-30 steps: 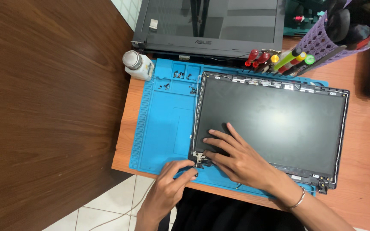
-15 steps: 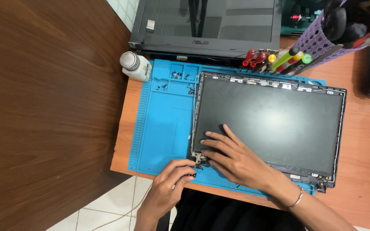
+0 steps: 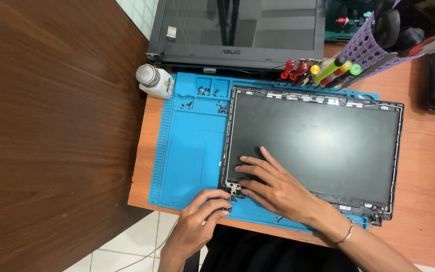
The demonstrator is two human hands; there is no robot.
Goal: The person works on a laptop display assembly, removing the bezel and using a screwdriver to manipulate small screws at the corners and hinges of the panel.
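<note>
From the head camera I see a dark laptop screen [image 3: 313, 151] lying flat on a blue mat [image 3: 187, 151] on the desk; my right hand [image 3: 273, 189] lies on the near left corner of the screen, fingers spread and pressing down; my left hand [image 3: 202, 216] is curled at the metal hinge [image 3: 233, 188] on that corner, fingertips pinched close, but I cannot tell what they hold; tiny screws [image 3: 205, 91] sit in the mat's far pockets; a white bottle [image 3: 154, 80] stands just beside the mat.
</note>
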